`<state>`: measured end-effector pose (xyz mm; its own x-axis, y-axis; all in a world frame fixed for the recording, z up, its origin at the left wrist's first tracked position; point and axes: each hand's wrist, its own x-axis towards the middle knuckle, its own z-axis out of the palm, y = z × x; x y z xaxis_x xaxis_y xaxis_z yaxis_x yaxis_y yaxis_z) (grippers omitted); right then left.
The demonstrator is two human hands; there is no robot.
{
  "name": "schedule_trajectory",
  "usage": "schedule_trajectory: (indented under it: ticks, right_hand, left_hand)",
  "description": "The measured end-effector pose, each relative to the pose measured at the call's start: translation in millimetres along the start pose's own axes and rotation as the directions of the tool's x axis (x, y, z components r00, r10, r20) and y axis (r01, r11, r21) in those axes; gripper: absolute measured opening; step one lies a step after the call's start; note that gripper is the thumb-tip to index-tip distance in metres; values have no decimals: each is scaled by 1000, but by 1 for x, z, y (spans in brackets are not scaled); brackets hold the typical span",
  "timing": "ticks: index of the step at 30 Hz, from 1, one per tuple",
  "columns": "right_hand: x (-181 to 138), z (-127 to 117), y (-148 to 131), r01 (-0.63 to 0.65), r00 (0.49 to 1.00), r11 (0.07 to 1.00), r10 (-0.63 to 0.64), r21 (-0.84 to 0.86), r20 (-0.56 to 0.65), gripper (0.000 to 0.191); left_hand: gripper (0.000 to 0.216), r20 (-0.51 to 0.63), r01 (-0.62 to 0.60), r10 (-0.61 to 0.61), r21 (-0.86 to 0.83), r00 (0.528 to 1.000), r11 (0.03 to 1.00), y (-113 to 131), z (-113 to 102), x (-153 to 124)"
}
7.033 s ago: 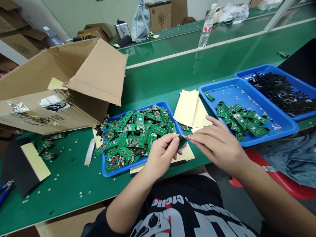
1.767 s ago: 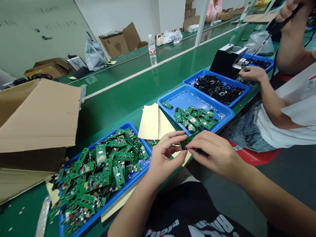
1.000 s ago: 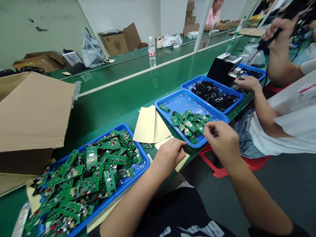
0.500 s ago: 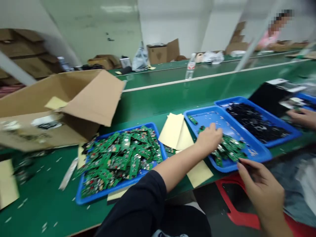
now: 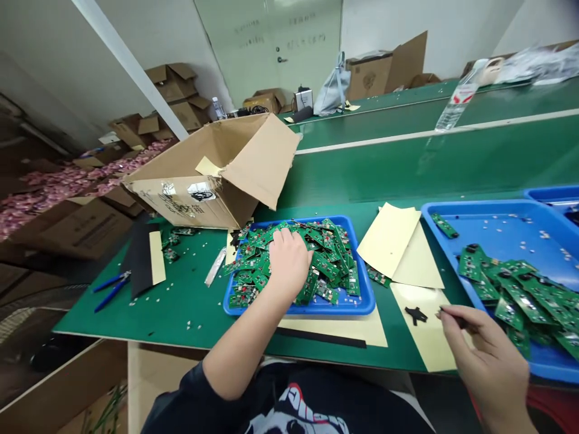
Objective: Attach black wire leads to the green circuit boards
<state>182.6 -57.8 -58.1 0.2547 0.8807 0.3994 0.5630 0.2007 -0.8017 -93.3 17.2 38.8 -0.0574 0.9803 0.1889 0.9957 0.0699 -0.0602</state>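
My left hand (image 5: 291, 260) is over a heap of green circuit boards (image 5: 323, 262) in a blue tray (image 5: 298, 310). Its thumb is apart from the fingers, whose tips are partly hidden against the boards; no board shows in its grasp. To the right, my right hand (image 5: 488, 358) is closed in a pinch on something small and dark, too small to name. It hovers over a cream paper sheet (image 5: 429, 346), beside a small black sticky-looking strip piece (image 5: 416, 314). A second blue tray (image 5: 479, 211) holds overlapping circuit boards (image 5: 520, 295).
An open cardboard box (image 5: 190, 202) stands behind the left tray. Blue-handled pliers (image 5: 112, 289), a black sheet (image 5: 141, 259) and loose boards (image 5: 170, 247) lie at left. Cream sheets (image 5: 389, 238) lie between the trays. A water bottle (image 5: 461, 99) stands farther back.
My left hand has moved from the boards in the right tray to the heap in the left tray. My view has turned left. The right hand keeps its pinch.
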Motion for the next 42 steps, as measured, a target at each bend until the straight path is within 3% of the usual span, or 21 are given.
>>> schedule_trajectory:
  ticks: [4,10,16,18,20,22,23,25,27,30,32,34,36,38,39,40,42]
  right_hand:
    - [0,16,-13,131,990,990,-133,46,51,10]
    - [-6,20,-23,101,990,992,-108,76,88,8]
    - [-4,33,-36,104,989,988,-115,112,94,8]
    - [-2,39,-41,52,989,982,-76,181,127,10]
    - [1,45,-49,-54,987,961,9,272,162,13]
    - [4,51,-59,-203,969,900,127,385,213,17]
    - [6,54,-66,-281,951,847,184,451,247,19]
    - [11,60,-79,-435,895,694,260,574,364,24]
    - [16,64,-92,-543,834,556,267,630,483,31]
    - [18,67,-105,-666,738,436,270,605,618,35]
    - [15,68,-109,-703,706,387,278,596,651,35]
    - [11,70,-110,-674,737,390,288,628,612,37]
    - [6,74,-110,-612,791,421,298,670,535,37]
    - [1,78,-110,-563,826,449,308,694,472,35]
    - [-1,80,-110,-542,840,464,309,700,445,35]
    - [-2,81,-111,-526,850,475,308,705,427,34]
    - [-5,81,-111,-488,873,521,288,700,395,32]
  left_hand:
    - [16,-2,7,-7,15,1000,1000,1,8,-5]
    - [21,-65,-52,46,-96,997,994,-15,12,-4]
    - [22,-238,-109,62,-193,969,975,-42,12,2]
    - [23,-349,-130,50,-210,936,969,-48,8,3]
    - [21,-530,-240,65,-269,846,933,-49,2,2]
    - [16,-670,-462,114,-369,734,806,-47,-4,1]
    - [15,-698,-574,151,-425,700,700,-44,-6,0]
    - [16,-690,-699,232,-535,685,475,-36,-8,-4]
    - [18,-674,-736,296,-602,676,310,-29,-8,-9]
    - [17,-673,-747,343,-644,656,165,-20,-4,-17]
    - [18,-668,-743,366,-660,648,111,-17,0,-22]
    - [20,-642,-706,344,-701,685,100,-12,5,-28]
    - [24,-543,-572,222,-816,810,89,-4,12,-35]
    - [31,-300,-300,59,-954,952,-16,7,17,-43]
    - [32,-135,-132,25,-985,991,-108,12,18,-47]
    - [34,28,35,36,-978,999,-206,18,19,-50]
    - [37,255,281,117,-892,960,-355,25,17,-53]
